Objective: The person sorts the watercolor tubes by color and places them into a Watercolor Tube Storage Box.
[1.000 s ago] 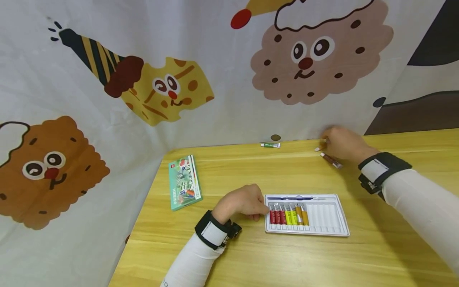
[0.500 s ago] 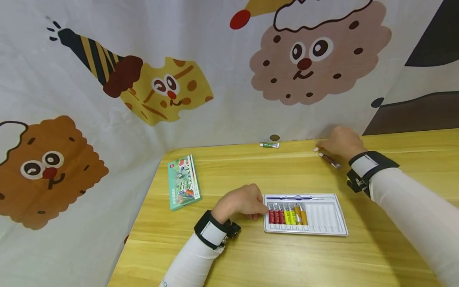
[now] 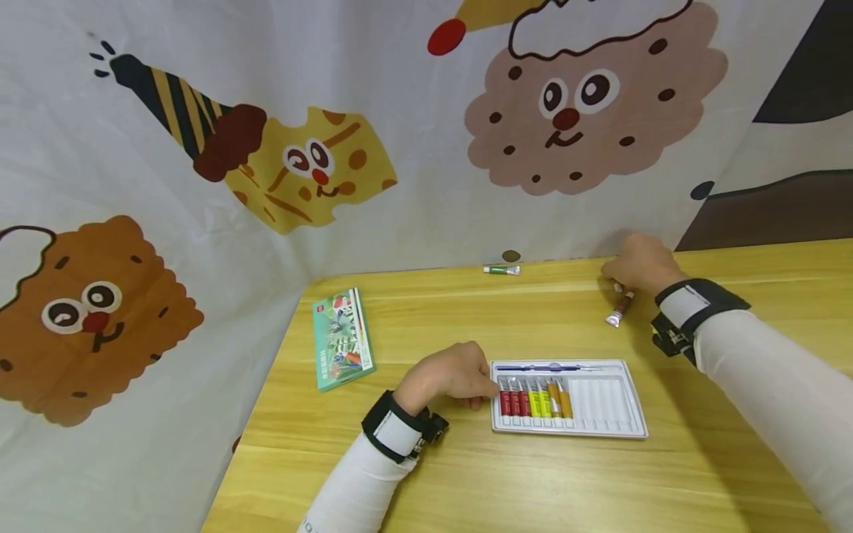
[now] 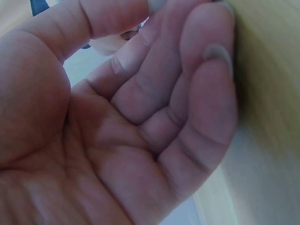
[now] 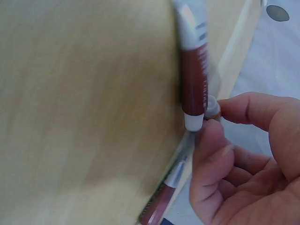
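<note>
In the head view, my left hand [image 3: 448, 376] grips the left rim of a white plastic tray [image 3: 608, 437]; its other fingers curl in. Several red, yellow and ochre paint tubes [image 3: 535, 400] fill the tray's left slots, below a blue paintbrush [image 3: 546, 368]. My right hand [image 3: 641, 263] is at the table's back edge. Between its thumb and finger, the right wrist view shows a paint tube [image 5: 213, 108], mostly hidden. A brown paint tube [image 5: 194, 75] with a white cap lies right beside these fingertips, and a second dark red-brown tube [image 5: 161, 201] shows below.
A green paint tube [image 3: 501, 270] lies near the back edge of the wooden table [image 3: 413, 311]. The teal paint box [image 3: 343, 339] lies at the left. A white cloth with cartoon prints [image 3: 426, 222] hangs behind the table. Bare slots [image 3: 603, 403] line the tray's right half.
The brown tube has swung round, its crimped end now toward the lower left. My right hand went left, then slightly back right. The left hand and tray have hardly moved.
</note>
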Available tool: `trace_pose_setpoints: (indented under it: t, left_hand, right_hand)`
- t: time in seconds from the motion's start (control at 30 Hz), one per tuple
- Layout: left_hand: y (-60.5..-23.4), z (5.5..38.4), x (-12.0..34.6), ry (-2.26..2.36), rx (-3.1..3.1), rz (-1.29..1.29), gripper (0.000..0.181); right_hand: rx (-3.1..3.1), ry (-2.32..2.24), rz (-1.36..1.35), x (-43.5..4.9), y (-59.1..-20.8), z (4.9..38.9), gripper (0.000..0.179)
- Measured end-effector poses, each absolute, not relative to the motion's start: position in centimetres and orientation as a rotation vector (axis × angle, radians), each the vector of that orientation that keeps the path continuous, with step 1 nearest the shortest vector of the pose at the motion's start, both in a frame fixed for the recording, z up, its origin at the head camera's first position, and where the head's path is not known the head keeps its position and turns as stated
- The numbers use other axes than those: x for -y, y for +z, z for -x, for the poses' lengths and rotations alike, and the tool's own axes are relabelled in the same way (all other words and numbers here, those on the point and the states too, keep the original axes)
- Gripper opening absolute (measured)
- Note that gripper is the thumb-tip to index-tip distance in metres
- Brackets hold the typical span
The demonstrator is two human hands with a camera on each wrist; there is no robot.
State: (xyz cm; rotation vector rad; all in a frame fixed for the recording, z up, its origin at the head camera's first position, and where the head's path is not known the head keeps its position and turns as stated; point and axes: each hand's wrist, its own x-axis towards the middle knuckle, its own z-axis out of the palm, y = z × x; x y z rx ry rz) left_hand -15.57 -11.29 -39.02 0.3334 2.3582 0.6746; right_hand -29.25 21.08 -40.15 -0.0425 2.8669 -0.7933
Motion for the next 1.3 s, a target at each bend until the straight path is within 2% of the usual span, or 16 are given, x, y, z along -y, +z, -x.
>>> trace_pose_setpoints:
  t: [0.53, 0.83, 1.3]
  left_hand:
    - [-39.2, 15.6, 11.0, 0.66, -2.372, -0.362, 0.032]
    - [-39.1, 15.5, 11.0, 0.672, -2.367, -0.333, 0.031]
    - [-39.1, 15.3, 11.1, 0.681, -2.373, -0.322, 0.032]
  right_hand:
    - [-2.8, -0.912, 0.164, -22.0, -37.2, 26.2, 0.046]
    - [-2.774, -0.934, 0.3, -21.4, -36.6, 22.2, 0.033]
    - [-2.642, -1.028, 0.418, -17.5, -37.7, 14.1, 0.015]
